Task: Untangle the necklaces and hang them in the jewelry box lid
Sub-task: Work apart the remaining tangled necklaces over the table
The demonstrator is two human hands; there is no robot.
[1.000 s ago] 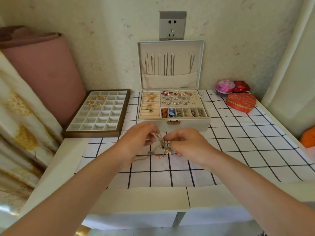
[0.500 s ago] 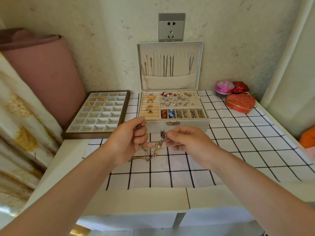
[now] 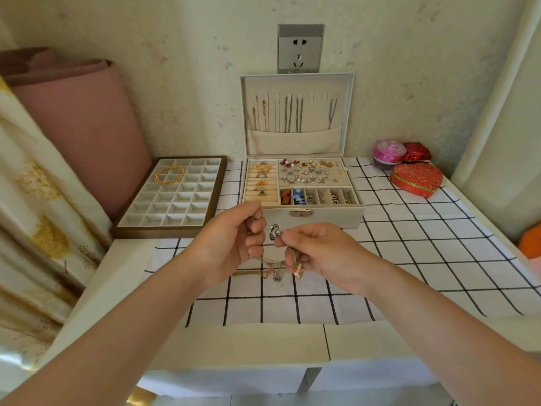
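A tangle of thin necklaces hangs between my two hands just above the checked cloth, in front of the jewelry box. My left hand pinches chains near its fingertips. My right hand pinches a silver ring-shaped pendant and holds more chain under its fingers. Behind them the open box lid stands upright against the wall, with several necklaces hanging on its hooks above a pocket.
A compartment tray with gold bangles lies left of the box. A red heart-shaped box, a pink round box and a small red box sit at the back right. A curtain hangs at left.
Both hands lifted the tangle off the cloth and toward the box. The silver pendant now stands out between my fingertips, with the rest of the chains dangling below.
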